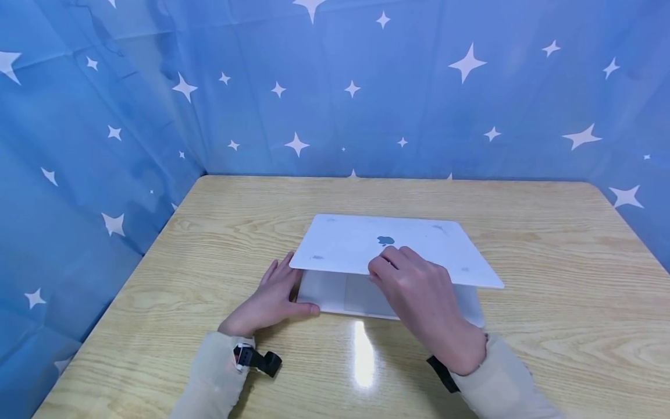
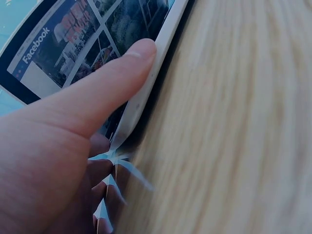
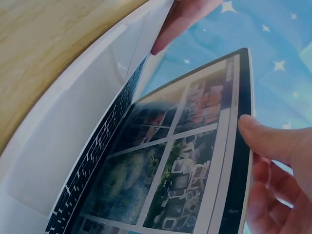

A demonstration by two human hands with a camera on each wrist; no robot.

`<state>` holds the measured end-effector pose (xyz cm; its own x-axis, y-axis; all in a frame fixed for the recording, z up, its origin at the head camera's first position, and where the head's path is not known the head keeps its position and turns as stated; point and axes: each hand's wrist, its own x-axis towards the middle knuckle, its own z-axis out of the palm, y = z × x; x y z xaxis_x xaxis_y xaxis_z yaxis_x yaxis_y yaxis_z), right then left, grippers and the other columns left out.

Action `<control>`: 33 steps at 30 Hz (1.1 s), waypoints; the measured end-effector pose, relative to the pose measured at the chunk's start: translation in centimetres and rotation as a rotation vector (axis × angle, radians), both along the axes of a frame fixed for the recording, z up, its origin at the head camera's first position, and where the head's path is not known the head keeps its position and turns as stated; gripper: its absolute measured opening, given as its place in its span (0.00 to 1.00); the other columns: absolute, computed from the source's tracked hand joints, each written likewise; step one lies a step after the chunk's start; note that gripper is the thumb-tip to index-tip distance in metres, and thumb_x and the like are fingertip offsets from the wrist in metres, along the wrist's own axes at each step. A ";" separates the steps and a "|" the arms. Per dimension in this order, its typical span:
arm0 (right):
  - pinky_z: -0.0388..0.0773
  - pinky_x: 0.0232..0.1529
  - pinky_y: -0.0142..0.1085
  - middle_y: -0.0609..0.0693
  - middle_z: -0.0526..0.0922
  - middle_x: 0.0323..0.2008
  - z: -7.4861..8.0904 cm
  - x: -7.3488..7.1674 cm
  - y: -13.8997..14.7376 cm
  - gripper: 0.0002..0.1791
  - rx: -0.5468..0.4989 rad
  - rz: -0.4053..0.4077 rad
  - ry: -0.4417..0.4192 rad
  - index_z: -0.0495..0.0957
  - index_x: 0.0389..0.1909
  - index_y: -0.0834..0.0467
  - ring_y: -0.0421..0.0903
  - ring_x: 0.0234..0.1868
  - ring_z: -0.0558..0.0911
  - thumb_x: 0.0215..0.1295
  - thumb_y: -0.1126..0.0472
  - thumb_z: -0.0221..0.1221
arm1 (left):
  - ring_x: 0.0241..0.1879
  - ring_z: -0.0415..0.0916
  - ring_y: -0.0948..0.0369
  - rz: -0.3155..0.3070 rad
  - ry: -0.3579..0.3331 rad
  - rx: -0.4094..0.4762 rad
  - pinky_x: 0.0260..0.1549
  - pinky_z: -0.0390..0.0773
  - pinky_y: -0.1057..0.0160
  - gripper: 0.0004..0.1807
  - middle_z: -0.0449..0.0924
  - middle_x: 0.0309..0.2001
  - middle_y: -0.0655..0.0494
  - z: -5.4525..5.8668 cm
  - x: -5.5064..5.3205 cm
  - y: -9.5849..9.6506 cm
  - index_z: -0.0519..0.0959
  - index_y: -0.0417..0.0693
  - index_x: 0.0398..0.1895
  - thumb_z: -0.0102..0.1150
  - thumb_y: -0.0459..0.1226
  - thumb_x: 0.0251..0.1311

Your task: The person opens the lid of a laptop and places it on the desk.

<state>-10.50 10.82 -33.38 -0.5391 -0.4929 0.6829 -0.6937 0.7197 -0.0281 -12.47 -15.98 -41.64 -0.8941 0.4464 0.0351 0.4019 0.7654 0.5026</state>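
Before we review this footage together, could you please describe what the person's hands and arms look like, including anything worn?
The left hand and right hand are bare, without gloves. The left sleeve and right sleeve are pale beige. A black wrist device with a rounded end sits at the left wrist; part of a black band shows at the right.

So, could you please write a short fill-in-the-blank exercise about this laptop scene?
The right hand pinches the lid, whose logo is shaped like an ____.
The left hand has its ____ at the base's front edge.
In the left wrist view, the readable word on the screen is ____.
The blue curtain behind the table is printed with white ____.

Missing words: apple; thumb; Facebook; stars.
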 end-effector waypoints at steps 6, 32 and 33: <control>0.67 0.12 0.31 0.44 0.75 0.25 0.1 -0.1 -0.3 0.08 -0.034 0.012 0.030 0.75 0.23 0.54 0.42 0.22 0.71 0.48 0.63 0.66 | 0.67 0.31 0.49 -0.005 0.036 -0.033 0.59 0.34 0.42 0.53 0.38 0.70 0.56 -0.1 0.2 -0.1 0.43 0.57 0.70 0.54 0.65 0.44; 0.67 0.15 0.33 0.46 0.80 0.24 1.5 -1.9 -1.1 0.06 -0.185 -0.044 0.179 0.78 0.21 0.54 0.44 0.22 0.72 0.51 0.68 0.60 | 0.68 0.31 0.52 0.024 -0.031 -0.051 0.61 0.31 0.48 0.57 0.38 0.69 0.47 0.1 0.2 0.0 0.44 0.43 0.69 0.52 0.67 0.43; 0.67 0.16 0.33 0.46 0.79 0.24 1.6 -2.0 -1.1 0.06 -0.188 -0.047 0.178 0.78 0.21 0.54 0.44 0.22 0.72 0.50 0.69 0.60 | 0.68 0.31 0.51 0.022 -0.030 -0.050 0.61 0.32 0.47 0.57 0.39 0.69 0.46 0.1 0.2 0.0 0.44 0.43 0.69 0.52 0.66 0.43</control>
<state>-12.49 9.72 -31.76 -0.4215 -0.3256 0.8463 -0.6660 0.7446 -0.0452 -12.30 -15.98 -41.53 -0.9043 0.4267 -0.0138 0.3695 0.7983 0.4755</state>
